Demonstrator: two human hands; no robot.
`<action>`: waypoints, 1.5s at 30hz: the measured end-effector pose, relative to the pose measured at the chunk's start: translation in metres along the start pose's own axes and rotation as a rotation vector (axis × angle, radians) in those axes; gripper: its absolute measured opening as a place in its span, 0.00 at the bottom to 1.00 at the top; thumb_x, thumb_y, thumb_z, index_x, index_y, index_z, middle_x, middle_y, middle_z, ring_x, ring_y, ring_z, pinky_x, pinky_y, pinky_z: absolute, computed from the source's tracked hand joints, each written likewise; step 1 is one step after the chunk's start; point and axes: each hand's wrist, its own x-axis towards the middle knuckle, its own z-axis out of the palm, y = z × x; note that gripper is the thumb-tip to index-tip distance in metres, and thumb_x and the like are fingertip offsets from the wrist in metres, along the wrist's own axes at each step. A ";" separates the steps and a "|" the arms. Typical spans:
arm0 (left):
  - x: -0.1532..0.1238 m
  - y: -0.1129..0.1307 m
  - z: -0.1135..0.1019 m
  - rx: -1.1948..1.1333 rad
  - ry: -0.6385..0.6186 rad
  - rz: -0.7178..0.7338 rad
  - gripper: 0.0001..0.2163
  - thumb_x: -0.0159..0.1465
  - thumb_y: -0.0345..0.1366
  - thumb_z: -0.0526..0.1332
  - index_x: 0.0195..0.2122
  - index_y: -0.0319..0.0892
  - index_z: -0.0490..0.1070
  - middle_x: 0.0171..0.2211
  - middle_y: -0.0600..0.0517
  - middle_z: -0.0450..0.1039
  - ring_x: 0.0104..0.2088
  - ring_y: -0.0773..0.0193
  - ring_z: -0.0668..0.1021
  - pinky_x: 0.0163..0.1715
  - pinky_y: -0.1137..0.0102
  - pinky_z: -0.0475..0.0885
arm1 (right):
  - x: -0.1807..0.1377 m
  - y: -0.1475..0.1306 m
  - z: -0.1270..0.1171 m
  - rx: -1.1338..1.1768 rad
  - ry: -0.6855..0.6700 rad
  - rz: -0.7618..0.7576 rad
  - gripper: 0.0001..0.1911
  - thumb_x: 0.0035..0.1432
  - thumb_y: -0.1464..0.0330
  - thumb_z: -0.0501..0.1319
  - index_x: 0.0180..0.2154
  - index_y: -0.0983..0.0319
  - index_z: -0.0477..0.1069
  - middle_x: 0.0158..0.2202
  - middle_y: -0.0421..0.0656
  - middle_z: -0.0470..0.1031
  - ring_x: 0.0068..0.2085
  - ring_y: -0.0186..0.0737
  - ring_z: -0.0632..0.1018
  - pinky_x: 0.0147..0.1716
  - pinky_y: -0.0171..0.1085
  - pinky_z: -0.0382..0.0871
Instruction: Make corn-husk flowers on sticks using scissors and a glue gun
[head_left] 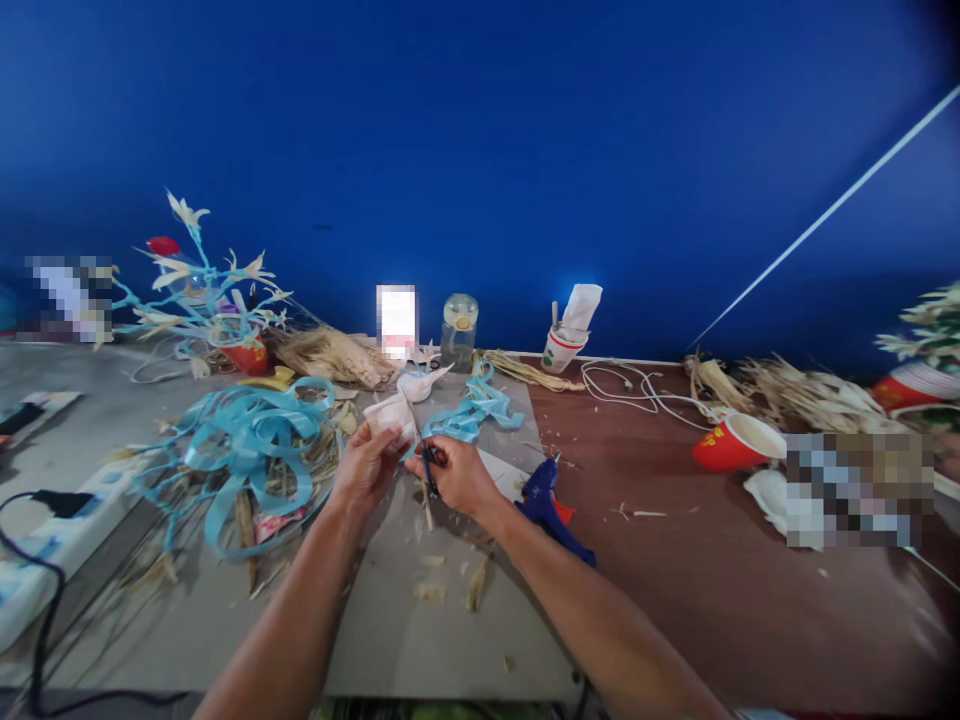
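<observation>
My left hand is closed on a pale piece of corn husk, held up over the grey board. Just to its right, my right hand grips a pair of small dark-handled scissors whose blades point up at the husk's edge. Both hands are close together at the middle of the table. Bits of cut husk lie on the board beneath them.
A heap of light blue ribbon lies at the left. A blue glue gun rests right of my right hand. Red paper cups, dried husks, a white cable, a jar and a husk flower arrangement stand around.
</observation>
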 end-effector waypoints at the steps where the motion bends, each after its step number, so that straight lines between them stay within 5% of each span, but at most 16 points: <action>1: 0.000 0.000 0.000 0.004 -0.003 -0.004 0.13 0.43 0.30 0.71 0.31 0.39 0.73 0.24 0.55 0.75 0.22 0.72 0.74 0.26 0.75 0.71 | 0.000 -0.001 0.000 0.005 -0.001 -0.001 0.11 0.48 0.60 0.62 0.27 0.62 0.69 0.19 0.34 0.59 0.21 0.29 0.59 0.20 0.29 0.52; 25: -0.003 0.005 0.003 -0.010 0.009 0.014 0.15 0.41 0.29 0.71 0.32 0.39 0.74 0.28 0.53 0.77 0.25 0.70 0.76 0.29 0.73 0.73 | 0.001 -0.001 -0.004 -0.138 0.052 0.000 0.13 0.51 0.59 0.60 0.25 0.63 0.70 0.18 0.36 0.65 0.22 0.31 0.63 0.22 0.30 0.55; 30: -0.002 0.006 0.001 -0.085 0.032 0.053 0.12 0.44 0.32 0.71 0.29 0.40 0.73 0.28 0.54 0.76 0.25 0.70 0.75 0.29 0.72 0.73 | 0.004 -0.011 -0.015 -0.424 0.076 0.079 0.14 0.51 0.57 0.61 0.32 0.62 0.73 0.29 0.44 0.76 0.30 0.38 0.74 0.28 0.33 0.61; 36: 0.000 0.002 0.004 -0.130 0.060 0.092 0.12 0.45 0.34 0.70 0.31 0.40 0.74 0.30 0.53 0.77 0.27 0.69 0.76 0.29 0.74 0.72 | -0.004 -0.029 -0.030 -0.915 -0.035 0.192 0.25 0.48 0.54 0.62 0.43 0.65 0.70 0.38 0.57 0.77 0.39 0.54 0.78 0.33 0.40 0.64; 41: 0.000 -0.001 0.007 -0.132 -0.027 0.098 0.11 0.46 0.34 0.70 0.31 0.38 0.75 0.33 0.50 0.78 0.32 0.66 0.77 0.33 0.73 0.71 | -0.016 -0.036 -0.030 -1.028 -0.161 0.183 0.20 0.48 0.63 0.62 0.43 0.66 0.70 0.39 0.59 0.77 0.39 0.55 0.78 0.33 0.41 0.66; 45: 0.001 0.000 0.006 -0.128 -0.007 0.100 0.09 0.46 0.35 0.69 0.28 0.38 0.74 0.29 0.52 0.76 0.28 0.68 0.75 0.27 0.75 0.68 | -0.022 -0.040 -0.032 -1.077 -0.244 0.143 0.24 0.44 0.68 0.64 0.46 0.66 0.70 0.38 0.57 0.78 0.37 0.54 0.78 0.31 0.39 0.67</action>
